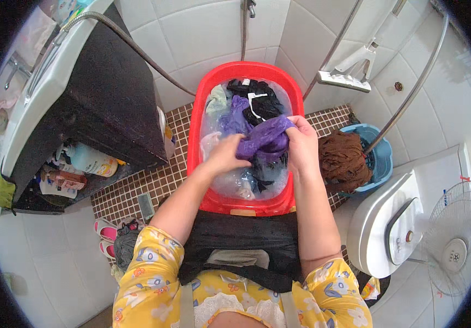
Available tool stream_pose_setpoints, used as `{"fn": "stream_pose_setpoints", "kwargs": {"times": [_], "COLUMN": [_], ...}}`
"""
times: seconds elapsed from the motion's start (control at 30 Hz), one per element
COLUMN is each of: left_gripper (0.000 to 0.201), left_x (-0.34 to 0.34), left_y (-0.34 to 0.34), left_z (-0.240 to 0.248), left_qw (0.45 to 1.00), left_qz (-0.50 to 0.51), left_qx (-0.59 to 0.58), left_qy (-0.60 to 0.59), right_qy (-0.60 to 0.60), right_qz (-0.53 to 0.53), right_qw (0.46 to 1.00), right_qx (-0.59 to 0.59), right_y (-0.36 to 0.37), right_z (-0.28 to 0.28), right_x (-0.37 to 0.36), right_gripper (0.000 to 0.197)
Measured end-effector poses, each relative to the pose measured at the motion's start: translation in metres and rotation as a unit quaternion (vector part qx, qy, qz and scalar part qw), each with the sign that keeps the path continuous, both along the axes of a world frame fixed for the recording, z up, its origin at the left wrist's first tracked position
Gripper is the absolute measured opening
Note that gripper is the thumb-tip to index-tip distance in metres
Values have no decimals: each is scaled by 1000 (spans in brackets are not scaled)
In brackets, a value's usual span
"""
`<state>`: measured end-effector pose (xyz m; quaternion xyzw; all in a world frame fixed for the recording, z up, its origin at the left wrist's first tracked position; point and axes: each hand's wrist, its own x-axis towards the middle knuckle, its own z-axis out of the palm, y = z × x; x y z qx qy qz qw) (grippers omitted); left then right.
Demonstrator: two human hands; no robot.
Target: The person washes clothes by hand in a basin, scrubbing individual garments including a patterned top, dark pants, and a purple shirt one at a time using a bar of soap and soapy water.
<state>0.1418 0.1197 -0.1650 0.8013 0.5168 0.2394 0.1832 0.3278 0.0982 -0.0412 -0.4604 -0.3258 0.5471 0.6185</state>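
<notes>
A wet purple garment is lifted just above the soapy water in a red basin. My right hand is closed on its right end. At the left end, my left hand has the cloth between its thumb and fingers in a loose grip. Another purple piece of clothing lies in the suds behind. Beside that rests a black garment with white strips. Pale green cloth and pink cloth float along the left side. Dark cloth near the front is partly under water.
A blue bucket with a brown mop head stands right of the basin, before a white toilet and a fan. At left, a dark cabinet holds bottles. Slippers lie on the tiled floor.
</notes>
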Motion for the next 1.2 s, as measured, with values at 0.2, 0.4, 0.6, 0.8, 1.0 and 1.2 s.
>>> {"fn": "stream_pose_setpoints", "kwargs": {"times": [0.2, 0.4, 0.6, 0.8, 1.0, 1.2], "left_gripper": [28, 24, 26, 21, 20, 19], "left_x": [10, 16, -19, -34, -35, -57], "left_y": [12, 18, 30, 43, 53, 84], "left_z": [11, 65, 73, 155, 204, 248], "left_qw": [981, 871, 857, 822, 836, 868], "left_qz": [-77, -68, 11, 90, 79, 78], "left_qx": [-30, -99, -92, -188, -185, -117], "left_qy": [-177, -476, -507, -529, -511, -477], "right_qy": [-8, -126, -182, -412, -623, -498], "right_qz": [21, 125, 200, 320, 62, 13], "right_qw": [1000, 944, 938, 850, 779, 867], "right_qx": [7, -278, -215, 69, 35, 17], "right_y": [-1, 24, 17, 12, 36, 74], "right_z": [-10, -103, -108, -71, -19, 68], "right_x": [15, 52, 20, 46, 87, 96], "right_gripper": [9, 70, 54, 39, 26, 24]}}
